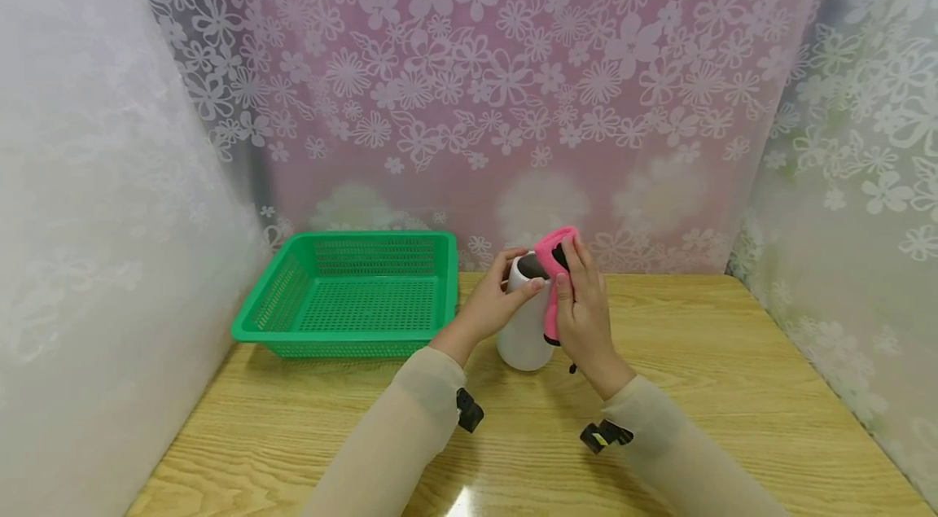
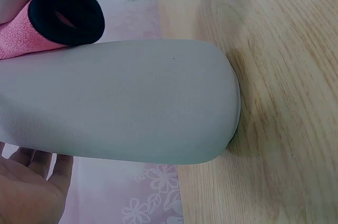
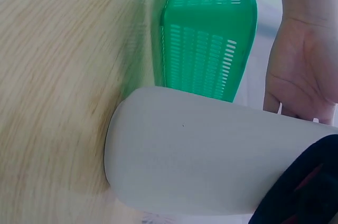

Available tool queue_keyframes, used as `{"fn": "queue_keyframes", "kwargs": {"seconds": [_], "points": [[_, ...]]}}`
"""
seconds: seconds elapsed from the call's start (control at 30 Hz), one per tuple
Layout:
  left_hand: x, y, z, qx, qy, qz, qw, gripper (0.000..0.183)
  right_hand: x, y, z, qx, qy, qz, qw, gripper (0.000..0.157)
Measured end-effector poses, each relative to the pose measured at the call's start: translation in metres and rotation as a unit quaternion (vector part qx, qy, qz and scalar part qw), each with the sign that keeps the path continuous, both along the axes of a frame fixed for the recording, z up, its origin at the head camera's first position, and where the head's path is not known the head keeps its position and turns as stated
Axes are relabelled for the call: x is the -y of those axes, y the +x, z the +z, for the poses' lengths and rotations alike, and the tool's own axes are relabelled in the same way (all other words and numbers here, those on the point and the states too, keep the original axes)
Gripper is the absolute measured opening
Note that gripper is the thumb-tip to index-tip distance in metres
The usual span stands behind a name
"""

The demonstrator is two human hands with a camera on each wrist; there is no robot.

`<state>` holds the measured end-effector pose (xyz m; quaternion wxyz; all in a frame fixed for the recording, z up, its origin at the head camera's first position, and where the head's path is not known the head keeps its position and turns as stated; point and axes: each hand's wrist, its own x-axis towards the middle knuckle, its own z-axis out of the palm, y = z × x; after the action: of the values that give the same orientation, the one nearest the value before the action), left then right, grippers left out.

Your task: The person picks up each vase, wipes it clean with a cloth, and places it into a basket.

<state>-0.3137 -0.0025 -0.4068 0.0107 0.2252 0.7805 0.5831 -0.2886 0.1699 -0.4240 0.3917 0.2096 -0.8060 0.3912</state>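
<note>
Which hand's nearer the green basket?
Left. The left hand is just right of the green basket, around the top of the white container. The right hand is farther right, across the container from the basket, holding pink fabric.

White container [image 1: 524,331]: matte, smooth, rounded near base, stands upright on desk [image 1: 696,387]; dark grey shows inside its top rim. Pink fleecy fabric piece [image 1: 551,255]: black-edged opening, bunched; lies along the container's right side, upper end reaching above its rim.
</note>
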Motion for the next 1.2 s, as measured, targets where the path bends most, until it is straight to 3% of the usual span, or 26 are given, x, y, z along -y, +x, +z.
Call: {"fn": "queue_keyframes", "kwargs": {"seconds": [0.17, 0.43, 0.8, 1.03, 1.2], "points": [[-0.001, -0.001, -0.001, 0.0, -0.002, 0.001, 1.0, 0.066, 0.0, 0.002, 0.002, 0.043, -0.03, 0.009, 0.999, 0.053], [0.0, -0.001, -0.001, 0.003, -0.002, 0.002, 1.0, 0.071, -0.002, 0.002, 0.002, 0.078, -0.068, 0.038, 0.994, 0.052], [-0.001, 0.0, -0.001, 0.007, 0.004, 0.002, 1.0, 0.067, -0.003, 0.004, 0.002, 0.129, -0.104, 0.045, 0.985, 0.052], [-0.001, 0.0, -0.002, 0.004, 0.004, 0.002, 1.0, 0.069, -0.007, 0.001, -0.002, 0.183, -0.128, 0.049, 0.973, 0.054], [-0.001, 0.001, 0.0, 0.002, 0.002, 0.004, 1.0, 0.07, -0.01, 0.003, -0.006, 0.234, -0.116, 0.042, 0.964, 0.056]]}}
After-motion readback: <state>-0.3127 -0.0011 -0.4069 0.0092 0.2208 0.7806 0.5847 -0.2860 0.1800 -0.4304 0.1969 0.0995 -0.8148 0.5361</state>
